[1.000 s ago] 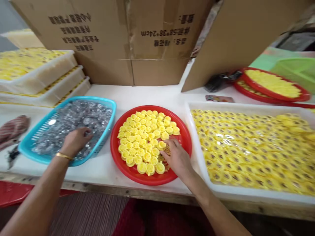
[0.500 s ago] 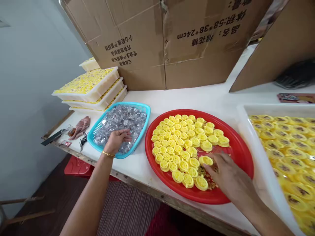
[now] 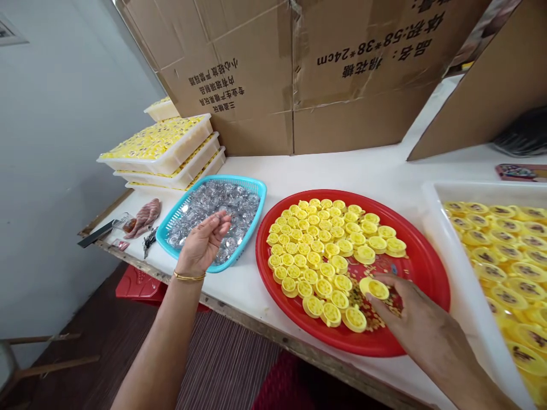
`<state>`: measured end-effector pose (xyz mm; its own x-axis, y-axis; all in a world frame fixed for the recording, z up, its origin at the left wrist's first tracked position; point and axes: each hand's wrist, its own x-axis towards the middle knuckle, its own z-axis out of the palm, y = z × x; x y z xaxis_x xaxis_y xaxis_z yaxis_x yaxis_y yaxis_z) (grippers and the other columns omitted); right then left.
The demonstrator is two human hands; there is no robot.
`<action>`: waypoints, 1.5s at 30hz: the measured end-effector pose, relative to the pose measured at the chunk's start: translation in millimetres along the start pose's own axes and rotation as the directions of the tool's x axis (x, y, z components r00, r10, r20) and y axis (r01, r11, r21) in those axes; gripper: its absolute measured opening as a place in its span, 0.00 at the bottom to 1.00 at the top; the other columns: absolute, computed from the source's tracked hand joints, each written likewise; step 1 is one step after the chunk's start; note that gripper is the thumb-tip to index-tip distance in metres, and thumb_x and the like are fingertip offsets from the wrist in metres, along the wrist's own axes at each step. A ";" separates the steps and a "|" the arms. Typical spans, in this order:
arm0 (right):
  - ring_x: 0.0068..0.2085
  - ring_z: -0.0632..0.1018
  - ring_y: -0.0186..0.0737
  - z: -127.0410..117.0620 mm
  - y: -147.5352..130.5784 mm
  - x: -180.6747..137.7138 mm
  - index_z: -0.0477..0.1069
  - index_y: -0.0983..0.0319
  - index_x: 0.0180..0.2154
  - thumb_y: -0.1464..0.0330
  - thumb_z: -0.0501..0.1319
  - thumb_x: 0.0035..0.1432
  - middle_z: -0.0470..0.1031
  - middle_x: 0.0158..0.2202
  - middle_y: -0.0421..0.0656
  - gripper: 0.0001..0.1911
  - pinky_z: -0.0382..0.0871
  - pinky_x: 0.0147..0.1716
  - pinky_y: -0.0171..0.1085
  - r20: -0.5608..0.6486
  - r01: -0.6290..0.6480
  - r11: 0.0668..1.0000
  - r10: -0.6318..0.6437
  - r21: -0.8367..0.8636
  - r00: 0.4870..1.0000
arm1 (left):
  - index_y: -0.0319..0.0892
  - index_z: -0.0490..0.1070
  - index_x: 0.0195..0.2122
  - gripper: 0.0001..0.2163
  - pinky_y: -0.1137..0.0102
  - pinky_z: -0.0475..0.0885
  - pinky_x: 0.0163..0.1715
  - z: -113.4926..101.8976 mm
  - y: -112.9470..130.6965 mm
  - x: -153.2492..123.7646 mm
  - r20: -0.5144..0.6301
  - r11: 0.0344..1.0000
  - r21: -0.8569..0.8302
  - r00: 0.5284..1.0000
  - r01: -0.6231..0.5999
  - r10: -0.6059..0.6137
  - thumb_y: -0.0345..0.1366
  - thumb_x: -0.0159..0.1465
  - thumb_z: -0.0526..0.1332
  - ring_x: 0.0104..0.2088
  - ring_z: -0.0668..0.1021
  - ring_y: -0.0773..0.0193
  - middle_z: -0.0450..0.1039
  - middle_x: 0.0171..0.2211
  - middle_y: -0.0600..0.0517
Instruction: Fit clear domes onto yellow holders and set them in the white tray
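My left hand (image 3: 202, 242) hovers over the blue basket (image 3: 168, 232) of clear shiny lids (image 3: 222, 205), palm turned up, its fingertips pinched on a clear lid. My right hand (image 3: 421, 324) rests low on the red round tray (image 3: 421, 267), fingers pinching one yellow cup (image 3: 376, 288) at the tray's near side. Several yellow cups (image 3: 325, 245) filled with crumbly bits sit in rows on that tray, and loose crumbs lie beside my right fingers.
A white bin (image 3: 448, 250) of sealed yellow cups stands at the right. Stacked white trays (image 3: 188, 148) of yellow cups sit at the back left. Cardboard boxes (image 3: 299, 68) wall the back. A striped cloth (image 3: 143, 216) and small tools lie near the table's left edge.
My left hand has lifted out of the basket and turned palm up with a lid. My right hand has picked one yellow cup up from the tray. The view swung left.
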<state>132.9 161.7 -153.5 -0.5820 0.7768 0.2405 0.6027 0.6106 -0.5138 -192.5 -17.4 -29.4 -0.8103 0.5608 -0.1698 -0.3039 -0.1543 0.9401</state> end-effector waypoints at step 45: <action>0.50 0.75 0.42 -39.7 -33.5 -4.9 0.69 0.61 0.47 0.75 0.57 0.55 0.74 0.49 0.48 0.17 0.70 0.50 0.43 0.101 -0.114 0.756 0.063 0.645 0.993 | 0.42 0.72 0.40 0.09 0.72 0.71 0.31 152.5 -129.6 -93.9 0.634 0.685 0.530 0.770 -0.500 0.071 0.34 0.58 0.65 0.29 0.74 0.68 0.73 0.32 0.53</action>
<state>137.3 143.6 -104.8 -0.5955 0.7939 0.1231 0.1697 0.2741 -0.9466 -0.7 74.0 -90.2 -0.3277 0.9367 0.1234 0.4624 0.0451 0.8855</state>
